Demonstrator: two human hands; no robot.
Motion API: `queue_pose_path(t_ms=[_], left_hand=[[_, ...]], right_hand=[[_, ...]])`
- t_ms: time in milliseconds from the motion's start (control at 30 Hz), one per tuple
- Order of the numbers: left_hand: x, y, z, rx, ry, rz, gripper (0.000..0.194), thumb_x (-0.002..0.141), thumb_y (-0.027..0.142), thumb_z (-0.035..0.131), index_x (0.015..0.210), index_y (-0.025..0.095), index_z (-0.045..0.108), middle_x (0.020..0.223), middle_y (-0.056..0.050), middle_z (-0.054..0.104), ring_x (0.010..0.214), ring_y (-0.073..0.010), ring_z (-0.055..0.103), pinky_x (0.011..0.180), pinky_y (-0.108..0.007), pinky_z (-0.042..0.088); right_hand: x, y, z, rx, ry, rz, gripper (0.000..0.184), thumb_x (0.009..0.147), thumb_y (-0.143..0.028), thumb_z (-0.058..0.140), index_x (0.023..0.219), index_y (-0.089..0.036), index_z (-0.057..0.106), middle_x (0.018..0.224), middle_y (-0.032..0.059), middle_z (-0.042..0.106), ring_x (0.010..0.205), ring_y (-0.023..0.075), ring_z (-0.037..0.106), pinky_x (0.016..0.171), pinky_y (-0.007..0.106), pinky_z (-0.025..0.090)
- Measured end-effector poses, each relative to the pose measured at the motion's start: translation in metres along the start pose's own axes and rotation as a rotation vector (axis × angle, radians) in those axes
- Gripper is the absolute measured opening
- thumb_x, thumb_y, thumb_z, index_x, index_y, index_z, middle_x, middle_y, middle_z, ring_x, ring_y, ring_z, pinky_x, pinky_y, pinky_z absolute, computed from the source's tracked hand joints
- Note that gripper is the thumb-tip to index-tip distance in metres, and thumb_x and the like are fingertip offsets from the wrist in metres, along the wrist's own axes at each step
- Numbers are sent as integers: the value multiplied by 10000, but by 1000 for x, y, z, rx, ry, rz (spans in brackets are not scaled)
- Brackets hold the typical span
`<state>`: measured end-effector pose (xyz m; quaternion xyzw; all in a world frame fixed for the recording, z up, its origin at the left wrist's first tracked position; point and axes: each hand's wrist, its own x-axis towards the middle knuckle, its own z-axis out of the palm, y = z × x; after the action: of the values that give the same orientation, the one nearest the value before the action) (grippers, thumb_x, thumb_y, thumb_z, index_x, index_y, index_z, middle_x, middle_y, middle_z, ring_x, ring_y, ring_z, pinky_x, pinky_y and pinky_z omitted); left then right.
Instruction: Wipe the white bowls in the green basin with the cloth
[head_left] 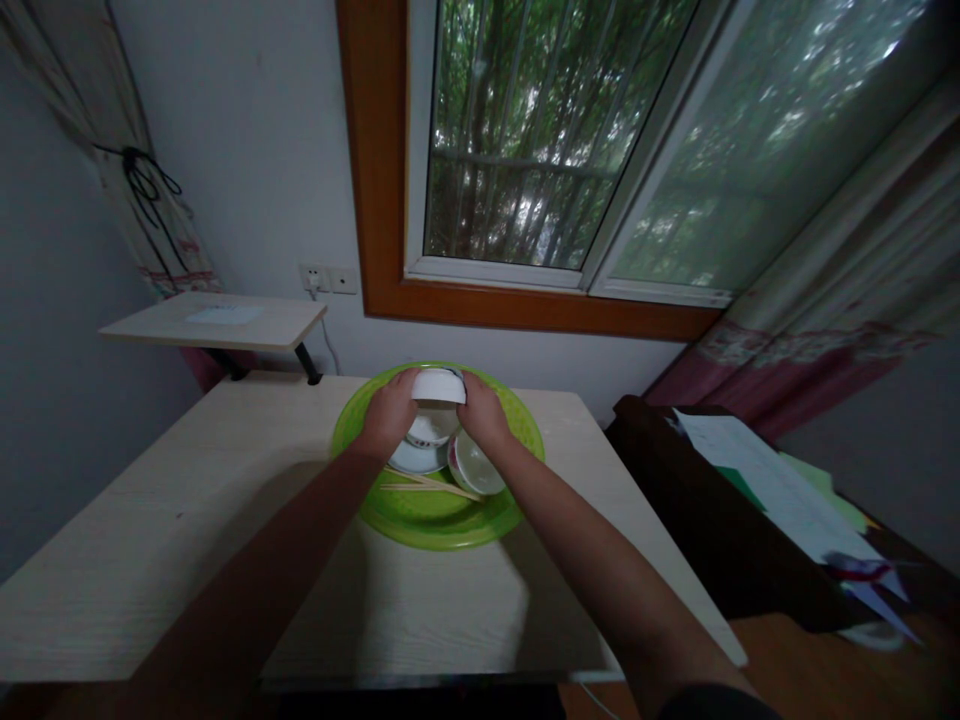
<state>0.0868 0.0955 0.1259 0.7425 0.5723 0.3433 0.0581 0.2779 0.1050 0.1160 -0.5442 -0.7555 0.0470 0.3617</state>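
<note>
Between them, my left hand (pixel 391 408) and my right hand (pixel 481 408) grip a white bowl (pixel 439 386) from its two sides, tilted above a large green basin (pixel 442 530). Both hands are closed on its rim. Below the held bowl, a second white bowl (pixel 433 427) sits over a white plate (pixel 417 459) in the basin. To the right, near my right wrist, another bowl (pixel 480 470) with a reddish pattern leans on its side. Several light wooden chopsticks (pixel 427 483) lie at the front of the basin floor. The inside of the held bowl is hidden.
The basin stands on a pale wooden table (pixel 442 610) near the wall. A small raised shelf (pixel 217 320) on black supports stands at the back left. Right of the table is a dark brown piece of furniture (pixel 682 510) with papers (pixel 772 480) on it. A window is behind.
</note>
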Motion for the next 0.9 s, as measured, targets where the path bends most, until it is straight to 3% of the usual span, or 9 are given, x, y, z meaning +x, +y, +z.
queue_pose_path(t_ms=[167,333,467,567,767,900], left_hand=[[2,-2,4,-76,24,57,495,877,114,537,1367,155,586,1373,-122,641,1249,-243,603,1132,-366,422],[5,-7,10,-189,-15,25,460,919,176,514,1372,113,562,1331,-149,663,1190,-251,641,1081,-377,466],[6,-14,14,-257,-65,-43,492,855,90,530,1343,128,577,1293,-129,689,1179,-233,651,1057,-347,482],[5,-15,13,-272,-62,-36,555,819,22,490,1344,174,581,1301,-91,690,1192,-203,642,1063,-320,473],[0,-4,5,-85,-80,-67,652,804,5,477,1440,145,514,1317,-157,672,1197,-256,643,1060,-367,473],[-1,1,2,-21,-56,-51,650,813,3,478,1443,159,513,1327,-153,666,1201,-259,641,1064,-364,469]], right_hand=[[5,16,6,208,44,126,329,832,-103,478,1069,-186,691,1049,82,743,969,226,670,935,355,529],[8,26,12,378,81,224,286,873,-192,476,1066,-176,687,1028,73,743,928,223,670,884,367,547],[6,23,13,430,42,121,286,871,-194,502,1090,-170,684,1064,77,742,948,216,674,894,360,546],[5,19,9,313,28,21,362,815,-108,515,1126,-179,685,1122,81,737,1025,220,666,968,367,520],[1,3,-7,123,37,-203,619,734,-15,486,1323,-160,609,1331,113,648,1243,238,577,1101,388,444],[-2,-5,-10,100,40,-217,655,741,-7,478,1358,-195,590,1370,97,624,1264,233,566,1111,382,438]])
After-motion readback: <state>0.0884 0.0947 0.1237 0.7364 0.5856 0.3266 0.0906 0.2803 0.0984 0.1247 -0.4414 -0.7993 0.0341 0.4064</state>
